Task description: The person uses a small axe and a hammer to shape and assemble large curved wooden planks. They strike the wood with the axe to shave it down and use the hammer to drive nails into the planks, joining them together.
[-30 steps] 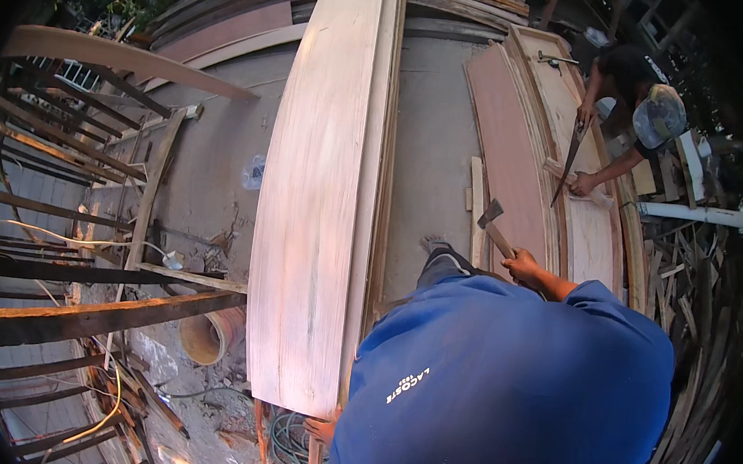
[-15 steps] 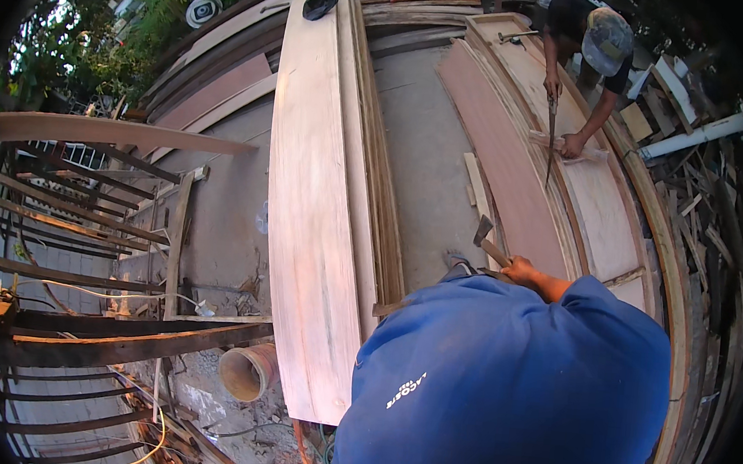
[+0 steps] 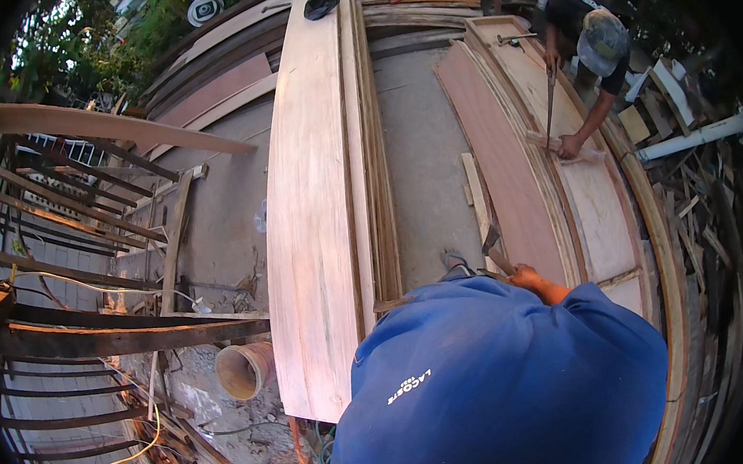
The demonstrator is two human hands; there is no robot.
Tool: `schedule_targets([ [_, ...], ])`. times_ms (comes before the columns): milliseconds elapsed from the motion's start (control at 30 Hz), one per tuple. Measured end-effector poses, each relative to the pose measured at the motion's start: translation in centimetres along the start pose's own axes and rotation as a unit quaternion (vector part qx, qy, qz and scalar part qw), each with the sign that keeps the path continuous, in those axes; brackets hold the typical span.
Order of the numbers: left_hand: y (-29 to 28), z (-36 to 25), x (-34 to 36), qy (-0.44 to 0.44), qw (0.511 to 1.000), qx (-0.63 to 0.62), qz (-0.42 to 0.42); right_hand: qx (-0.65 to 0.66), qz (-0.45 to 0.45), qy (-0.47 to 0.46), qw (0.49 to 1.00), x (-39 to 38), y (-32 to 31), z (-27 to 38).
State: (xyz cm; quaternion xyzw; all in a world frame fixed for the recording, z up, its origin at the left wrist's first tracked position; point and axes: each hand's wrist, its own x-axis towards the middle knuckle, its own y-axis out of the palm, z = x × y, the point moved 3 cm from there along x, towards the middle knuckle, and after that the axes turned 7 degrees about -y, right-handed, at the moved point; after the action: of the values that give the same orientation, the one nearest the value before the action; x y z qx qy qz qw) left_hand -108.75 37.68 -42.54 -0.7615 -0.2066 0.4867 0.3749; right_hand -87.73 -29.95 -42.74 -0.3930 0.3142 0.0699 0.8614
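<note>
My right hand [image 3: 526,277] shows past the front of my blue shirt [image 3: 508,382], its fingers wrapped round the wooden handle of a hatchet [image 3: 499,258]. The dark hatchet head [image 3: 490,238] is raised beside a reddish-brown board [image 3: 520,174] and narrow wood strips [image 3: 476,197]. My left hand is out of sight. One of my feet [image 3: 452,260] shows on the concrete just beyond the shirt. To the left lies a long pale plank [image 3: 318,184] on stacked boards.
Across the work at the upper right, a capped person [image 3: 603,41] holds a handsaw [image 3: 550,106] upright over a long wooden panel [image 3: 596,206]; a hammer [image 3: 518,37] lies there. A bucket [image 3: 243,370] and wooden framing [image 3: 80,279] stand left. Scrap wood [image 3: 712,224] is piled at far right.
The hatchet in my right hand has shifted slightly right and down, and its head has turned. The other person's saw has come up, its tip now nearer that person.
</note>
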Motion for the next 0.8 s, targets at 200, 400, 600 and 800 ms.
schedule_targets([
  [200, 0.8, 0.0, -0.6, 0.000, 1.000, -0.001, 0.006, -0.039, 0.017, -0.040, 0.998, 1.9, 1.3, -1.7],
  [400, 1.6, -0.3, -0.9, 0.001, 1.000, -0.006, 0.012, -0.084, 0.017, -0.093, 0.992, 3.7, 1.6, -4.6],
  [600, 1.4, 0.5, -1.1, -0.009, 1.000, -0.002, 0.003, -0.051, 0.044, -0.047, 0.997, 2.9, 2.2, -3.3],
  [800, 2.2, -0.2, -1.3, -0.008, 1.000, -0.001, 0.010, -0.067, 0.028, -0.035, 0.997, 3.3, 1.7, -5.1],
])
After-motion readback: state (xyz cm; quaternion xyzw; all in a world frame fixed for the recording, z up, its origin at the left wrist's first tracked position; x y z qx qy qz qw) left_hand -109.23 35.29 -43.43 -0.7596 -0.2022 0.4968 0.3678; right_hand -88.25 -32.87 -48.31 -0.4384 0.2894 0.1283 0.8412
